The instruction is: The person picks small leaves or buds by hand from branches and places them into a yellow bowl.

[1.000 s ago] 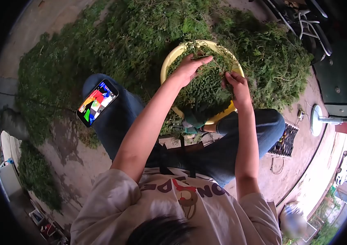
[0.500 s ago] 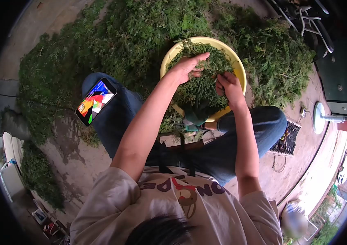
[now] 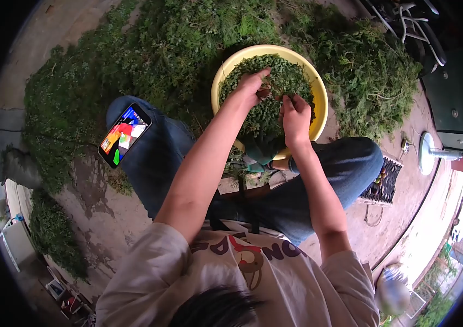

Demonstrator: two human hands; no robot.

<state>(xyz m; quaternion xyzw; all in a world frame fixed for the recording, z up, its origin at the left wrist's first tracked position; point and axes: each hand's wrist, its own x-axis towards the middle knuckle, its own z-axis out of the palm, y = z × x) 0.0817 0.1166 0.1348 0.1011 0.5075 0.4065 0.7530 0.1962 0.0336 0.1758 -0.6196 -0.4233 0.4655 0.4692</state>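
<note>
A yellow basin (image 3: 321, 117) stands between my bent legs, filled with small green cones and bits of foliage (image 3: 264, 117). My left hand (image 3: 253, 89) is over the basin's middle, fingers curled round a thin evergreen sprig (image 3: 273, 90). Just right of it, my right hand (image 3: 295, 117) pinches at the sprig's near end with thumb and forefinger. Fingers partly hide the sprig, so its full length cannot be made out.
Heaps of cut evergreen branches (image 3: 188, 49) lie beyond and beside the basin. A phone (image 3: 125, 135) rests on my left knee. To the right are a dark crate (image 3: 385, 182), a white fan (image 3: 426, 153) and a bicycle (image 3: 414, 27).
My right hand has moved slightly left and down, and my left hand slightly left. Less of the sprig shows between them, and more of the basin's contents is visible.
</note>
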